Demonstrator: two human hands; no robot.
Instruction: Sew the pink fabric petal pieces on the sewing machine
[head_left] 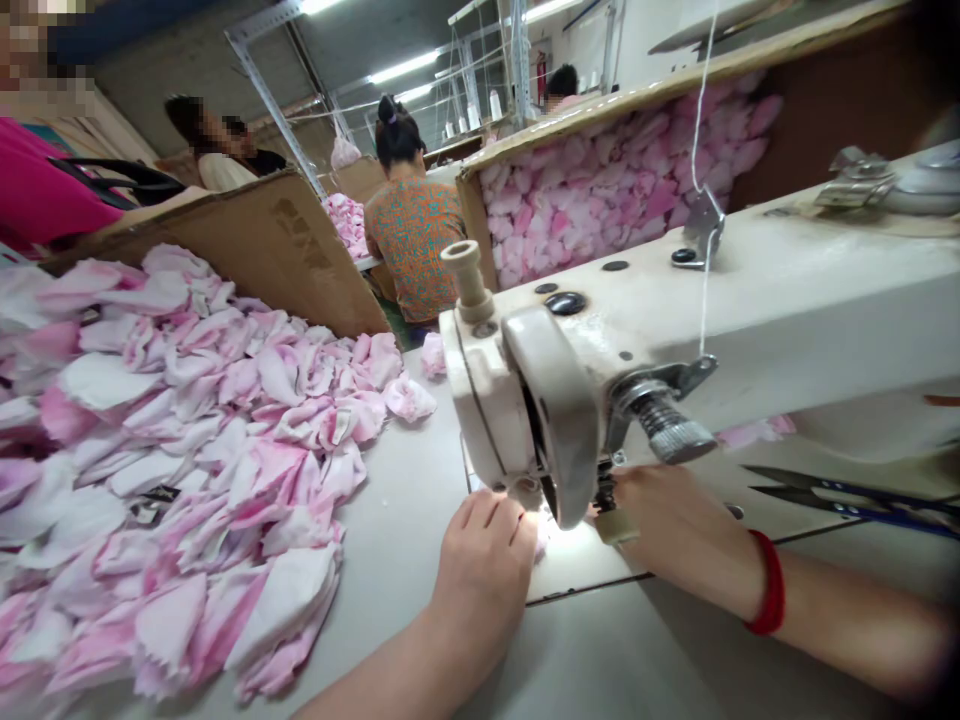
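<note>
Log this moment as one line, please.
left hand: at pink cloth below sewing machine head | right hand: fingers hidden behind machine parts | cloth pile: on table, left | scissors: beyond right wrist

A white sewing machine (810,310) spans the frame's centre and right. At lower centre, the left hand (486,550) curls beside its lit patch; the right hand (664,515), fingers hidden, reaches in from lower right. Pink-and-white cloth pieces (195,470) heap the tabletop (397,540) at left.
</note>
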